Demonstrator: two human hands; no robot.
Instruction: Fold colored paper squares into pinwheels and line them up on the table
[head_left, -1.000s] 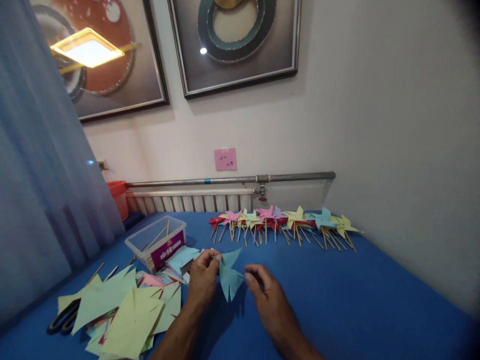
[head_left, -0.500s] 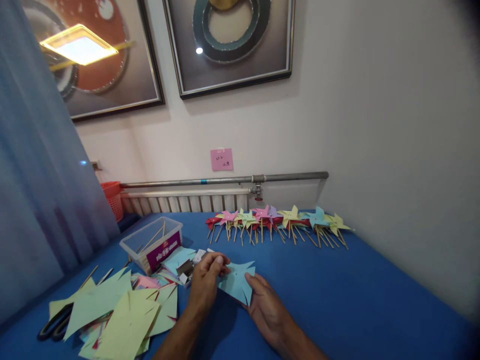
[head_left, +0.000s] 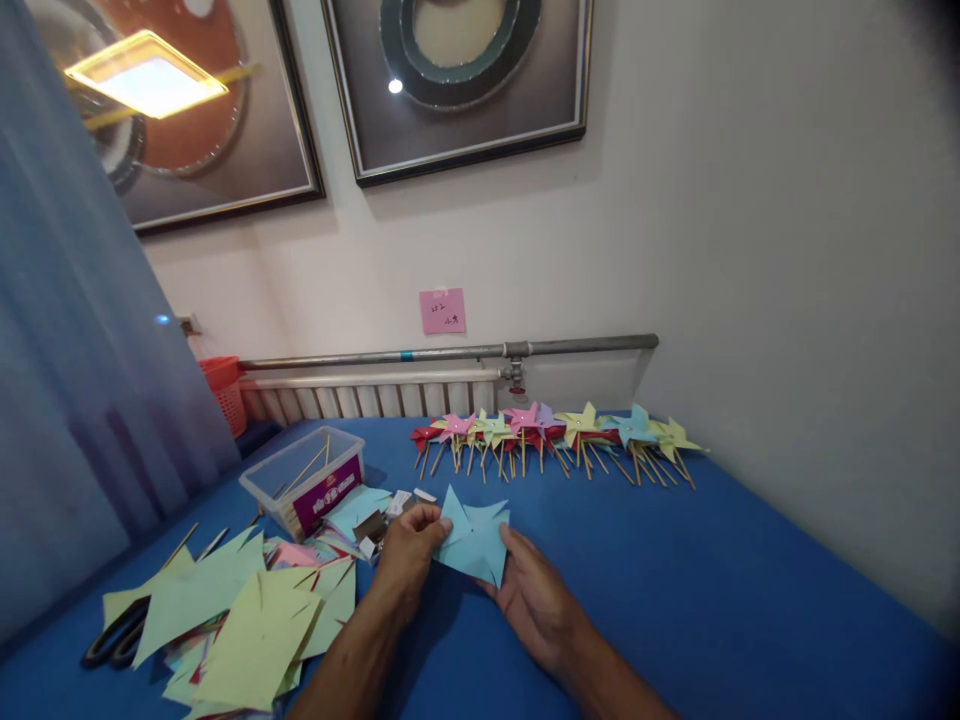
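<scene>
A light blue cut paper square (head_left: pixel 474 538) is held flat above the blue table (head_left: pixel 712 590), near its middle. My left hand (head_left: pixel 406 555) pinches its left edge between thumb and fingers. My right hand (head_left: pixel 534 600) supports it from below at the right corner, fingers under the sheet. A row of finished paper pinwheels (head_left: pixel 555 432) on wooden sticks lies along the far edge by the wall.
A pile of cut yellow and green paper squares (head_left: pixel 247 625) lies at the left, with black scissors (head_left: pixel 112 635) beside it. A clear plastic box (head_left: pixel 307 478) holds wooden sticks. A small pin box (head_left: pixel 370 527) sits near my left hand. Radiator and pipe (head_left: pixel 450 352) run behind.
The blue paper went from hanging upright in my left hand to lying flat between both hands. My right hand moved in and took hold under its right corner.
</scene>
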